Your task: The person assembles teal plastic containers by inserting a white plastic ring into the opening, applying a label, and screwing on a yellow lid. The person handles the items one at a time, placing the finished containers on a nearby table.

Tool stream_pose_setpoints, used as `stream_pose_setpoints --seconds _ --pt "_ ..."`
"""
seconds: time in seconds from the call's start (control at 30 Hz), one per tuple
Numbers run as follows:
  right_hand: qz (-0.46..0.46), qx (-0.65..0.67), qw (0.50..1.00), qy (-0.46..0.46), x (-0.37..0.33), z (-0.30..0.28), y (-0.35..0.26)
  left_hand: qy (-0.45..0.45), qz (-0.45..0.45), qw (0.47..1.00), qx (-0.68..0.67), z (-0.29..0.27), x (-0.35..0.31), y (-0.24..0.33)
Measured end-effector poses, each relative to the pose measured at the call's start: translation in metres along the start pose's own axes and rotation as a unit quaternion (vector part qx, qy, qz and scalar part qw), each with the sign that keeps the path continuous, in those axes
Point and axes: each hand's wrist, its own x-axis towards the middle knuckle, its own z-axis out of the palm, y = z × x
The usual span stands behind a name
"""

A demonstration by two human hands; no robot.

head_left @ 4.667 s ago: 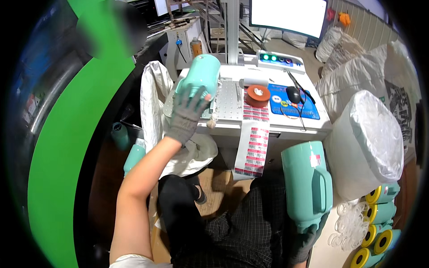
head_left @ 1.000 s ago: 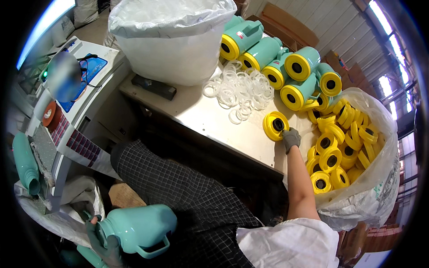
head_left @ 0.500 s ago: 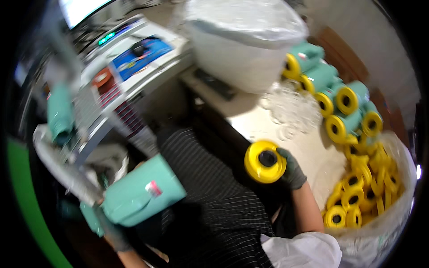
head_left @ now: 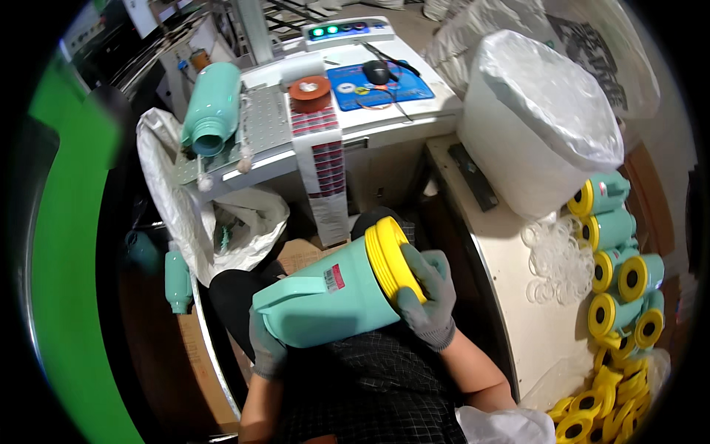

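Jug [head_left: 333, 300] of pale green lies aslant above the lap [head_left: 355, 381], its narrow end held in the left hand [head_left: 266, 344], fingers mostly hidden. The right hand [head_left: 431, 292], curled partway, grips a yellow base [head_left: 384, 259] at the wide end; ridges show, so I'd judge it not fully seated. Several jugs [head_left: 614, 226] nearby already wear bases; one green bottle [head_left: 214, 103] shows none, and loose bases [head_left: 608, 377] lie heaped.

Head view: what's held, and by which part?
Left hand: teal jug, by the end away from the yellow cap. Right hand: that cap, by its outer rim.
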Motion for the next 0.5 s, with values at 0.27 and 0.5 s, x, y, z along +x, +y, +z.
stream_pose_setpoints --seconds 0.27,0.5 --pt "-0.062 -0.008 0.997 -0.038 -0.013 -0.007 -0.004 0.044 -0.148 0.964 -0.216 0.003 -0.005 -0.022" --pt "0.022 0.024 0.999 -0.030 -0.021 0.006 -0.006 0.044 -0.009 0.998 -0.037 -0.007 0.000 -0.012"
